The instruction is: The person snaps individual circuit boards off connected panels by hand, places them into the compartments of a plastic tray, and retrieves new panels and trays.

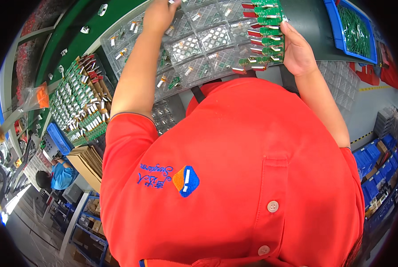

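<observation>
My right hand (299, 51) grips the right edge of a panel of joined green circuit boards (270, 31), its thumb on the near face. Red and white parts stick out along the panel's left side. Beneath the panel lies a clear plastic tray (185, 46) with many compartments, several holding small boards with white and metallic parts. My left hand (158, 17) is over the tray's far left part, bent at the wrist. Most of its fingers are cut off by the picture's upper edge, so what they hold, if anything, is hidden.
Left of the tray, a stack of similar board panels (76, 100) lies with cardboard between. Small metallic parts sit on a green conveyor belt (74, 24). A blue bin (339, 29) of green boards stands at far right. Another person (61, 173) works far left.
</observation>
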Demonstrator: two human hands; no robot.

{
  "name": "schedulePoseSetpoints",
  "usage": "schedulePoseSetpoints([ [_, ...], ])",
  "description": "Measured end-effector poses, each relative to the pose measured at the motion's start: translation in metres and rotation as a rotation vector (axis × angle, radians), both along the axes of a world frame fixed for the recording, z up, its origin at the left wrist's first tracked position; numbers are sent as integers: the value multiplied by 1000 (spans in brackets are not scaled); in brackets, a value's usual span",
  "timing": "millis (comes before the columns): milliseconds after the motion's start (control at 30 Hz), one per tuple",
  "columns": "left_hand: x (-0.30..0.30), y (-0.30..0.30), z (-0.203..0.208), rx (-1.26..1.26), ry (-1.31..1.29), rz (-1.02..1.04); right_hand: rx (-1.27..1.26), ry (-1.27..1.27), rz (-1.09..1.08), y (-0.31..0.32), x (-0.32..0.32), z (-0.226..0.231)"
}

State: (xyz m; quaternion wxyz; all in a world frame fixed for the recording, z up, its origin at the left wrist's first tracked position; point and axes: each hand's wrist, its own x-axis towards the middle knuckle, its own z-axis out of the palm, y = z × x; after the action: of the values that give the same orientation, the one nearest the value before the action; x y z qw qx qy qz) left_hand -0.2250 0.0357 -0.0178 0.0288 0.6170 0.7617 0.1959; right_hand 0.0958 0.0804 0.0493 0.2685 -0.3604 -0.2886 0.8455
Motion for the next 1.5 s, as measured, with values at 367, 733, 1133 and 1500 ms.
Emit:
schedulePoseSetpoints([
  [367, 130, -64, 36, -325, -1105, -334, 64, -25, 19, 12, -12, -3],
  [733, 137, -85, 38, -379, -1624, -168, 100, -129, 18, 4, -41, -1],
  [1133, 54, -64, 32, 57, -1246, 58, 55, -13, 88, -3, -40, 5],
  [1500, 79, -52, 36, 112, -1255, -144, 421, -382, 329, -24, -55, -14],
])
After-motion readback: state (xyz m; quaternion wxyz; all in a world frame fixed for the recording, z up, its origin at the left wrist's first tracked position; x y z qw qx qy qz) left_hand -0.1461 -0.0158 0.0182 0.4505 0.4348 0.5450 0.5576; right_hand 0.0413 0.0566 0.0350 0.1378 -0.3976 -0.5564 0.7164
